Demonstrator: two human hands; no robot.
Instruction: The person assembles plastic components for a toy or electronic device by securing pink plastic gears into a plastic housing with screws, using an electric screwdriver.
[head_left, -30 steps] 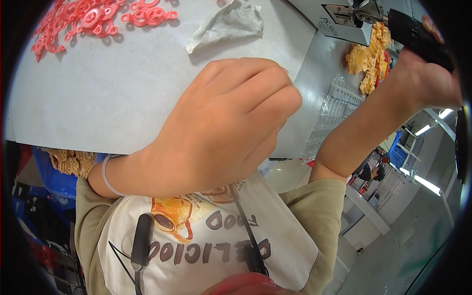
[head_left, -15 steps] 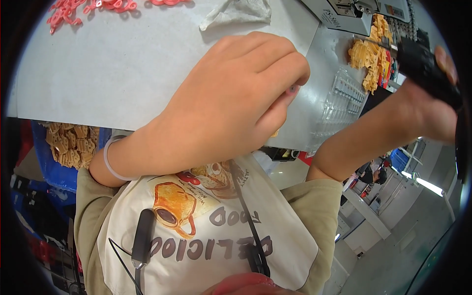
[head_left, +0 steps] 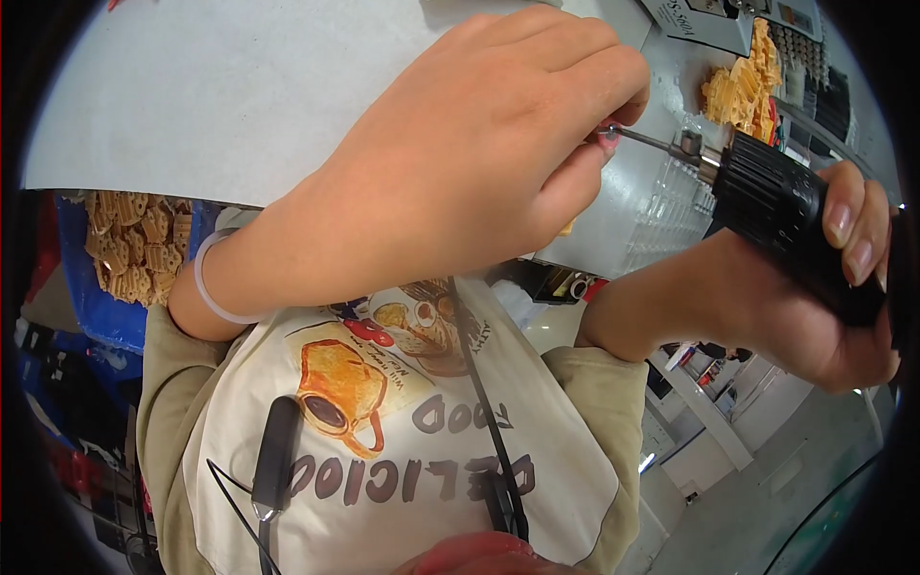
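My left hand [head_left: 498, 144] is closed over the worktable, back of the hand up. Between thumb and forefinger it pinches a small pink part [head_left: 610, 140], mostly hidden by the fingers. My right hand [head_left: 853, 297] grips a black electric screwdriver [head_left: 778, 187] out to the right. The tool lies roughly level, and its thin metal bit [head_left: 642, 138] points left. The bit's tip meets the small metal piece at the pink part; whether that piece is a screw head is too small to tell.
A blue bin [head_left: 81, 278] of yellow-tan plastic parts [head_left: 144, 235] stands left of me, below the white tabletop [head_left: 192, 115]. To the right are a clear plastic tray [head_left: 666, 211], a pile of yellow parts [head_left: 743, 86] and a white machine [head_left: 704, 27].
The screwdriver has swung down from beside my right shoulder side, and its bit now reaches the pink part. My left hand sits slightly farther up and right, still pinching. The view has shifted a little.
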